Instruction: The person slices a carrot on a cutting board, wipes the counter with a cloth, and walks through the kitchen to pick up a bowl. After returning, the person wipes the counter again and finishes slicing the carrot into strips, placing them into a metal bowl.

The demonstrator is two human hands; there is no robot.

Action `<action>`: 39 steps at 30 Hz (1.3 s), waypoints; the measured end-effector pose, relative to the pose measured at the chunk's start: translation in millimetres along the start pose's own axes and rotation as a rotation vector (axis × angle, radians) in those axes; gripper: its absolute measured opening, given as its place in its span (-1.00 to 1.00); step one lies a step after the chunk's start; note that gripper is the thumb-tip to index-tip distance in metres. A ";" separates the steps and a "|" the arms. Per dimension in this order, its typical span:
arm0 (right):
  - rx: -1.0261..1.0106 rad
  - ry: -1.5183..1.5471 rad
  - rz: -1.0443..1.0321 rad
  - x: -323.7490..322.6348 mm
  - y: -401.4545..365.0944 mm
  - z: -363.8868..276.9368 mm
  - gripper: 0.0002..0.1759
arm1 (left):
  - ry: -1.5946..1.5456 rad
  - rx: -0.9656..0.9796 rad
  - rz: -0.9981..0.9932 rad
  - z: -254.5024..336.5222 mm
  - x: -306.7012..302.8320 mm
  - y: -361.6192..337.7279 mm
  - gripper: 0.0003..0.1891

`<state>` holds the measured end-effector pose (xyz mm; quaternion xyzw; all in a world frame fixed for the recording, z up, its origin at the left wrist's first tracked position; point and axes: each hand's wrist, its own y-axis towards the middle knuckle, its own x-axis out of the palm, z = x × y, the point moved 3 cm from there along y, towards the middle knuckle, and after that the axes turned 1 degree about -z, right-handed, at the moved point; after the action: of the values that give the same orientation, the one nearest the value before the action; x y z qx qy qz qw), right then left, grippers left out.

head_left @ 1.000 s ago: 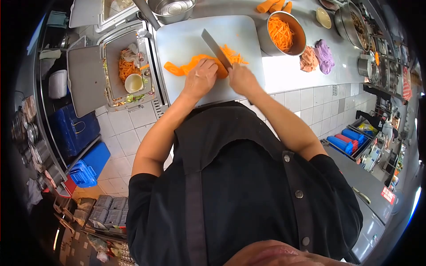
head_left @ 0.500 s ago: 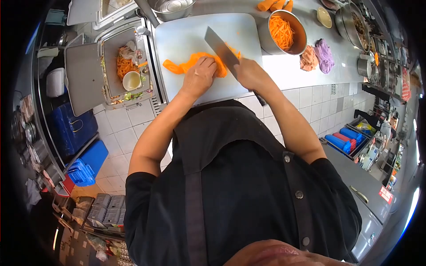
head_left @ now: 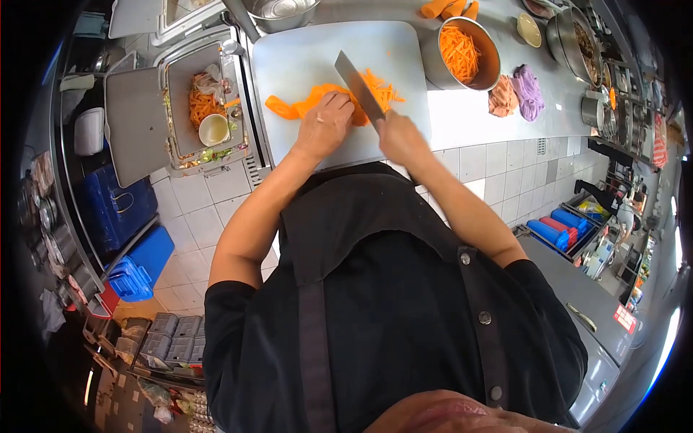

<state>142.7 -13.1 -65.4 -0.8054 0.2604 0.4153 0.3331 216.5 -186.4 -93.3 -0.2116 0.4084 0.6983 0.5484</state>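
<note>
On the white cutting board, my left hand presses with curled fingers on overlapping carrot slices, which trail out to its left. My right hand is closed around the handle of a broad kitchen knife. The blade stands just right of my left fingertips, its tip pointing away from me, at the right end of the slices. Thin carrot strips lie on the board to the right of the blade. My hand hides most of the knife's handle.
Right of the board stands a metal pot of carrot strips, with orange and purple cloths beside it. Whole carrots lie behind. At left, an open bin holds peelings and a cup. A metal bowl sits behind the board.
My right hand and the knife have shifted slightly and the blade is turned more edge-on. More carrot strips show to its right. My left hand has hardly moved.
</note>
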 end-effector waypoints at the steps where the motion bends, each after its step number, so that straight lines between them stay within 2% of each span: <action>1: 0.089 0.000 0.038 11.4 -4.6 -3.6 -0.66 | 0.019 -0.016 -0.036 -0.9 1.2 -1.7 -0.83; 3: 0.062 0.014 0.063 10.9 4.6 -9.6 -0.66 | 0.020 -0.014 -0.039 -3.0 4.0 -4.2 -0.82; 5: 0.050 -0.020 -0.001 0.4 17.9 -4.8 -0.63 | 0.013 -0.004 -0.047 -1.7 7.0 -4.8 -0.82; 6: -0.073 -0.023 0.117 -10.3 21.5 -4.2 -0.67 | -0.008 0.018 -0.014 -2.1 3.6 -1.6 -0.89; 7: -0.073 -0.020 0.120 -19.4 20.4 0.9 -0.67 | -0.026 0.038 0.022 -3.0 0.1 1.1 -0.94; 9: 0.133 0.164 -0.219 -47.8 10.3 -14.3 -0.66 | -0.019 0.004 -0.032 -3.1 0.7 -0.7 -0.90; 11: -0.040 0.032 0.096 -7.4 -5.8 0.1 -0.66 | -0.010 -0.029 -0.081 -4.6 2.2 -0.4 -0.84; 13: 0.108 0.029 0.035 16.5 -2.4 -9.2 -0.66 | 0.032 0.007 0.014 -2.9 1.9 -1.2 -0.92; 16: 0.054 0.038 0.080 24.3 6.2 1.3 -0.67 | 0.035 -0.004 0.007 -2.0 1.7 -2.0 -0.92; 20: 0.078 0.006 0.075 1.9 8.7 16.4 -0.69 | 0.036 0.016 0.012 2.1 -2.4 -2.2 -0.90; 22: 0.031 0.056 0.168 -1.7 9.6 33.7 -0.71 | 0.000 -0.024 -0.027 2.5 0.3 -3.3 -0.81; 26: -0.034 0.020 0.190 -29.6 5.6 44.9 -0.75 | 0.013 -0.012 -0.040 9.9 -2.4 -3.3 -0.78; 28: -0.084 -0.092 0.225 -55.4 -2.1 45.3 -0.80 | -0.019 -0.075 0.139 20.5 -12.9 -2.4 -0.76; 29: -0.077 -0.086 0.244 -69.8 -5.5 49.4 -0.80 | -0.015 -0.055 0.135 29.6 -18.1 4.0 -0.76; 31: -0.158 -0.117 0.329 -99.5 -14.1 57.7 -0.81 | -0.048 -0.055 0.314 53.1 -43.7 22.3 -0.77; 32: -0.210 -0.094 0.407 -114.2 -17.1 65.3 -0.79 | -0.082 -0.050 0.339 70.2 -52.8 34.3 -0.76; 35: -0.231 -0.149 0.485 -158.2 -20.2 91.2 -0.74 | -0.187 0.107 0.246 127.5 -61.2 91.1 -0.70; 36: -0.167 -0.223 0.421 -171.8 -20.5 98.9 -0.70 | -0.252 0.139 0.105 137.9 -50.6 107.7 -0.59; 37: -0.158 -0.221 0.440 -179.8 -19.2 110.6 -0.70 | -0.249 0.159 0.101 148.9 -40.9 121.5 -0.59; 39: -0.233 -0.261 0.504 -193.6 -15.0 130.3 -0.68 | -0.010 0.288 -0.120 172.5 -14.0 146.2 -0.41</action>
<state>-12.0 122.2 46.1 -0.6881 0.3578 0.6117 0.1558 109.9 -65.8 66.1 -0.1511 0.4885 0.5995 0.6158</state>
